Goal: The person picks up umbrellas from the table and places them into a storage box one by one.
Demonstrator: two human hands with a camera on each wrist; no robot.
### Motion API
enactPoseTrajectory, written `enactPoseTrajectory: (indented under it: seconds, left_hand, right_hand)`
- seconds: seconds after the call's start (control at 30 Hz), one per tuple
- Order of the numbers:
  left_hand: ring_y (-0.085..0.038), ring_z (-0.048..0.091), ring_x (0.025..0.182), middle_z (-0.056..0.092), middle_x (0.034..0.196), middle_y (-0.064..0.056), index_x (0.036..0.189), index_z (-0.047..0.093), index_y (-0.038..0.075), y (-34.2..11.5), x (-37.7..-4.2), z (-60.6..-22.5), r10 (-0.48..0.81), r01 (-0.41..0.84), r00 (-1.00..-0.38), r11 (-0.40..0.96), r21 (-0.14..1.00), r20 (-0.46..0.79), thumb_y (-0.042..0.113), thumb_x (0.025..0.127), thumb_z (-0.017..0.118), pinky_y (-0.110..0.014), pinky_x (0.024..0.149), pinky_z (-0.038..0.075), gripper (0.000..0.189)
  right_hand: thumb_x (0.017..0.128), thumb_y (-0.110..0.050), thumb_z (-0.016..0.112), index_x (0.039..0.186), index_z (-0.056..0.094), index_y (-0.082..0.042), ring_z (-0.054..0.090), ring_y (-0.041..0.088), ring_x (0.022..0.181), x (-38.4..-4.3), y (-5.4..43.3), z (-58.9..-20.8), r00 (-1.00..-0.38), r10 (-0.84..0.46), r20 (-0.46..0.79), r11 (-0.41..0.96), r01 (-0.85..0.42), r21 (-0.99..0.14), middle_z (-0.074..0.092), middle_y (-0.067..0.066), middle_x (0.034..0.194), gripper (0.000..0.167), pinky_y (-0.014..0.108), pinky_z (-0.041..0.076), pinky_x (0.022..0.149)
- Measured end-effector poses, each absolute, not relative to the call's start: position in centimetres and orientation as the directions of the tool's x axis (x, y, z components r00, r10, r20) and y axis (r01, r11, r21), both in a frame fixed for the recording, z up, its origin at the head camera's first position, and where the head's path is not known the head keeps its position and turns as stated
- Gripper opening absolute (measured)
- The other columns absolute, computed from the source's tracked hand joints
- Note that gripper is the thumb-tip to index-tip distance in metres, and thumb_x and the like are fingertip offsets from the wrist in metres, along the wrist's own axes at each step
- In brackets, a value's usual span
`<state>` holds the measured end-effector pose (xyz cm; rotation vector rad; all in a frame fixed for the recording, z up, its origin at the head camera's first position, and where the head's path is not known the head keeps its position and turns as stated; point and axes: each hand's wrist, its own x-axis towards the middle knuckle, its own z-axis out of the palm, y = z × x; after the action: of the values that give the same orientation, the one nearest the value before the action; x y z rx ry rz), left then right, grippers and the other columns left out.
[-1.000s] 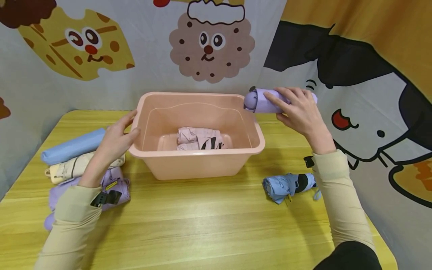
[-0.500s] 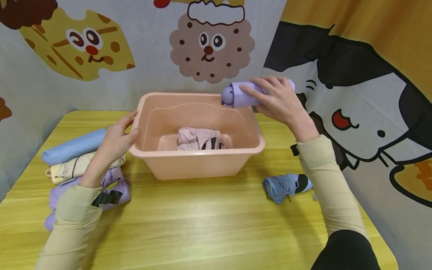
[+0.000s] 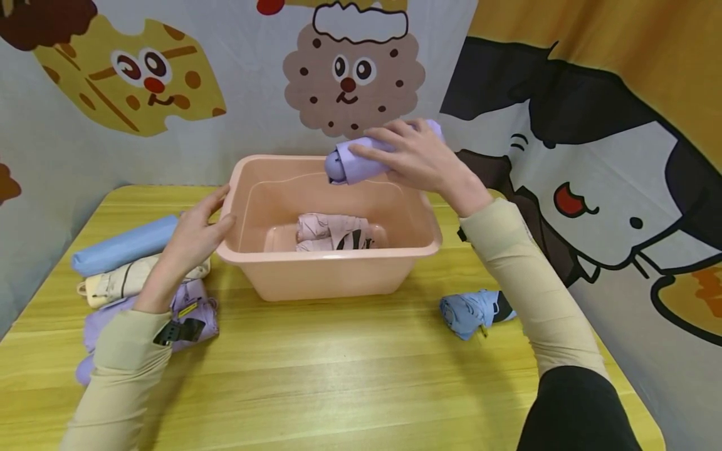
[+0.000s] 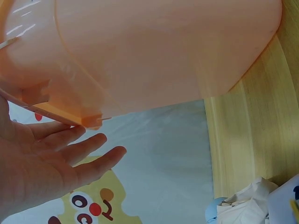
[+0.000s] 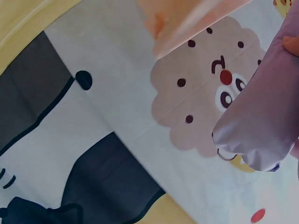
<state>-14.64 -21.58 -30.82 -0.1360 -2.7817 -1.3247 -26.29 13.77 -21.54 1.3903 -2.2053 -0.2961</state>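
My right hand (image 3: 414, 153) grips a folded purple umbrella (image 3: 358, 161) above the back of a pink plastic tub (image 3: 321, 275). Its rounded end points left; in the right wrist view the purple umbrella (image 5: 261, 112) shows its other end. My left hand (image 3: 194, 235) touches the tub's left rim. In the left wrist view the left hand's fingers (image 4: 96, 165) are mostly straight under the rim. A folded pale pink umbrella (image 3: 333, 230) with a black print lies on the tub floor.
Left of the tub lie a blue umbrella (image 3: 124, 245), a cream umbrella (image 3: 121, 280) and a purple umbrella (image 3: 194, 310), partly under my left arm. A blue umbrella (image 3: 468, 313) lies at the right, partly behind my sleeve. A printed curtain (image 3: 254, 75) hangs behind the table (image 3: 338, 382).
My right hand has carried the purple umbrella leftward, from beyond the tub's right rim to over its back part. The left hand and the tub have stayed in place.
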Motion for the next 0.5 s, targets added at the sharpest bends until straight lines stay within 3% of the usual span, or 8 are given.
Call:
enactPoseTrajectory:
  seconds: [0.5]
  left_hand:
    - [-0.045,0.025,0.141,0.028,0.152,-0.027,0.153,0.014,0.011,-21.5,-14.6,-30.9,0.067,0.115,-0.993,0.574,0.811,0.093,0.026,0.099,0.041,-0.065,0.111,0.023,0.063]
  right_hand:
    - [0.085,-0.015,0.065,0.139,0.048,-0.029,0.052,0.032,0.118,-26.9,8.6,-22.1,-0.275,-0.953,0.128,0.303,-0.849,0.432,0.056,0.010,0.134,0.058,0.054,0.049,0.089]
